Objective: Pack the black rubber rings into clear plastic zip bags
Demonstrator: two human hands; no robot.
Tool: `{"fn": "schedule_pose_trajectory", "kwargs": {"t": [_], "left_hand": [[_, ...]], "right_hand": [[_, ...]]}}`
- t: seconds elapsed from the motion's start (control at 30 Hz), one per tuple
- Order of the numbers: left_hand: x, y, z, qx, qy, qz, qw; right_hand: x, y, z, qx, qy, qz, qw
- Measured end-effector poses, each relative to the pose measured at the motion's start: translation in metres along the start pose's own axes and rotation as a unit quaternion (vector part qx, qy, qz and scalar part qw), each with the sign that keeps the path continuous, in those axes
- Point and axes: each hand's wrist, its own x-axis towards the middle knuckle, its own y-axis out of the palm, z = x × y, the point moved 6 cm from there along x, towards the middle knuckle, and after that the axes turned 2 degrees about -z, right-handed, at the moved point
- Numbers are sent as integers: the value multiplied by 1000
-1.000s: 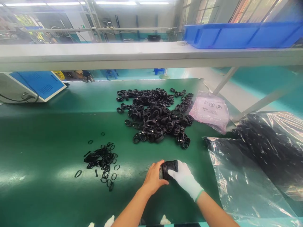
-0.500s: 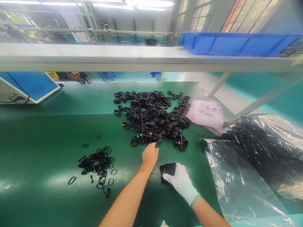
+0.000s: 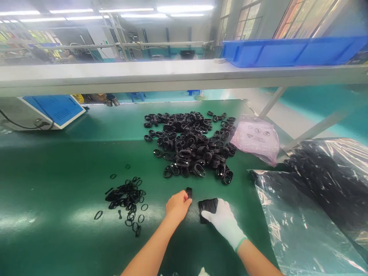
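My bare left hand [image 3: 176,207] is closed on a small coiled black cable [image 3: 189,193], just above the green table. To its right, my right hand [image 3: 222,216] in a white glove grips a row of black coiled cables [image 3: 207,209] pressed side by side on the table. Its thumb lies along the near side and the other fingers are around the far end. Beyond both hands spreads a large pile of coiled black cables [image 3: 189,142]. Left of my left hand lies a loose heap of small black bands [image 3: 126,197].
A clear plastic bag [image 3: 299,222] and a bag of black items [image 3: 324,176] lie at the right. Behind them is a pink printed bag [image 3: 255,138]. A white shelf [image 3: 129,78] crosses above, bearing a blue bin [image 3: 287,51]. A blue-topped box [image 3: 54,109] stands far left.
My left hand has come back from the pile's near edge with a coiled cable and is lower, nearer the row. My right hand still grips the row. The view has shifted slightly.
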Motion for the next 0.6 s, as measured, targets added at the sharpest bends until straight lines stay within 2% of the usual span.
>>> {"fn": "schedule_pose_trajectory", "kwargs": {"t": [0.07, 0.13, 0.23, 0.4, 0.6], "left_hand": [[-22, 21, 12, -106, -26, 44, 993], [-38, 45, 14, -222, -41, 85, 970], [-48, 68, 7, -291, -31, 113, 949], [-50, 63, -5, -274, 11, 120, 954], [-50, 63, -6, -294, 16, 133, 946]], "right_hand": [[1, 2, -2, -5, -1, 2, 1000], [1, 2, -3, -8, -5, 1, 1000], [2, 3, -3, -5, -19, -2, 1000], [2, 1, -3, -2, -27, -10, 1000], [-4, 2, 3, -30, -18, -20, 999]]}}
